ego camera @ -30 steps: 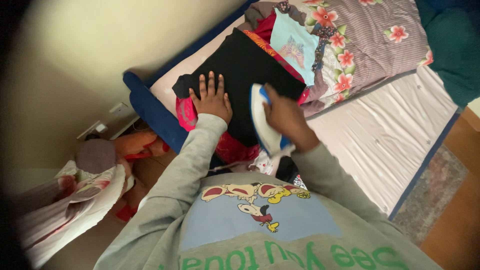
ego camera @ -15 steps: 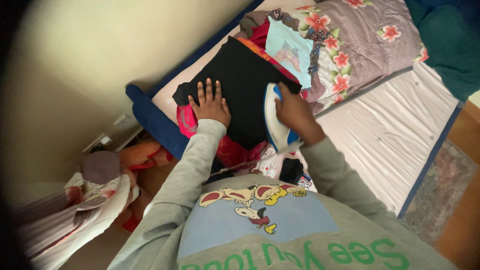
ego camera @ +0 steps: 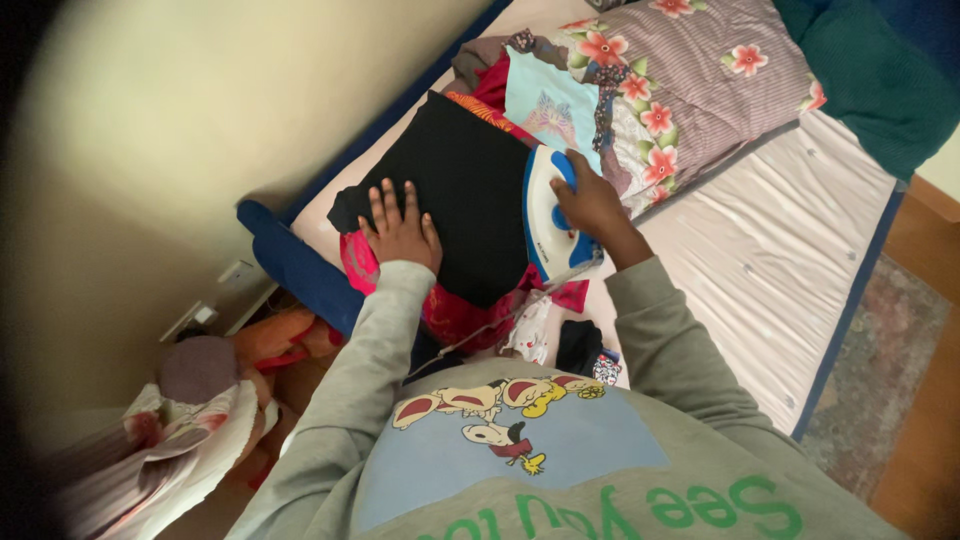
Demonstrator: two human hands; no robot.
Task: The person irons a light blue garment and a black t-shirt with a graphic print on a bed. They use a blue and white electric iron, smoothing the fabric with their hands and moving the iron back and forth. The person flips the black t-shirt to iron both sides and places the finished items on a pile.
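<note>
The left hand (ego camera: 401,228) lies flat, fingers spread, pressing the black garment (ego camera: 462,195) spread over a heap of clothes on the bed (ego camera: 780,260). At three o'clock of it, the right hand (ego camera: 592,203) is wrapped round the handle of the white-and-blue iron (ego camera: 548,218) at the garment's right edge.

hands – iron (ego camera: 552,222), black garment (ego camera: 462,195), bed (ego camera: 790,270)

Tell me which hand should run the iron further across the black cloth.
Right, probably. The right hand already grips the iron at the edge of the black cloth, while the left hand lies flat, pinning it down.
</note>
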